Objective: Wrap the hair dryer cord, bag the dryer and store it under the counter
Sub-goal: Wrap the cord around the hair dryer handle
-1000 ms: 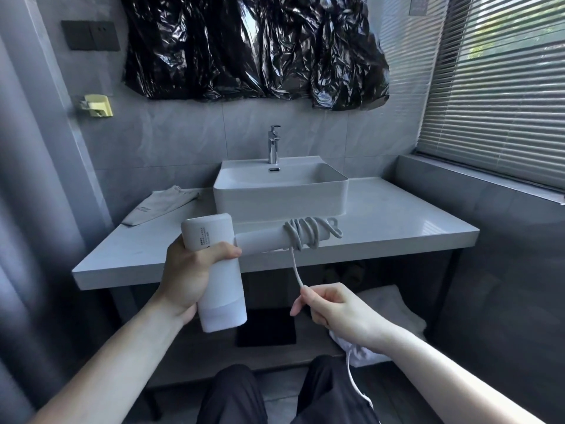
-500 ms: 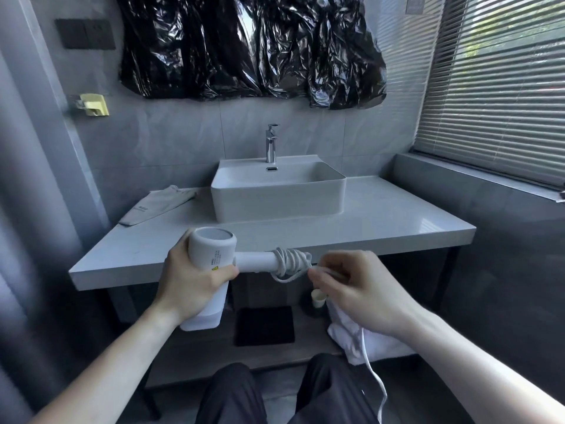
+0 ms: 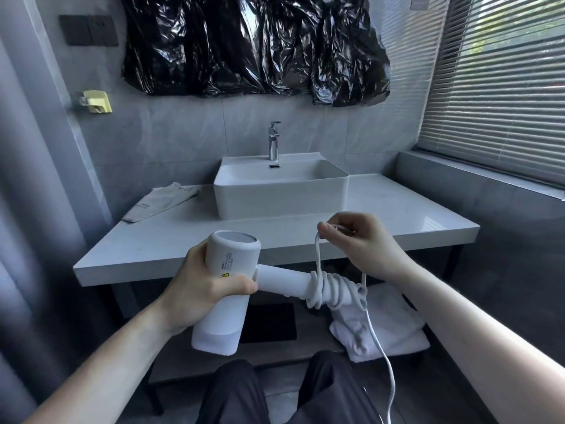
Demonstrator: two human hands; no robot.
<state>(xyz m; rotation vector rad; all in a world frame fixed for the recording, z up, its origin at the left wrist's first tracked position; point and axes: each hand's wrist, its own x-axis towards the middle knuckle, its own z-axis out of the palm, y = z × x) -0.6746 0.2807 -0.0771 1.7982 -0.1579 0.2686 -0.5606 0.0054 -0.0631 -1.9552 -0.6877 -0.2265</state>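
My left hand (image 3: 200,289) grips the barrel of the white hair dryer (image 3: 227,264), whose handle points right in front of the counter edge. The white cord (image 3: 331,290) is coiled several times round the end of the handle. My right hand (image 3: 356,243) pinches the cord above the handle, one strand running down to the coils. The loose remainder of the cord hangs down past my legs to the bottom of the view. A grey cloth bag (image 3: 160,201) lies flat on the counter (image 3: 397,215), left of the basin.
A white basin (image 3: 281,191) with a chrome tap (image 3: 274,140) stands on the counter. Under the counter a low shelf (image 3: 177,358) holds white folded towels (image 3: 382,325) and a black mat (image 3: 270,322). A grey ledge and window blinds run along the right.
My right hand has risen from beside the handle to above it, pulling the cord up. The dryer has tilted slightly and moved right in my left hand.
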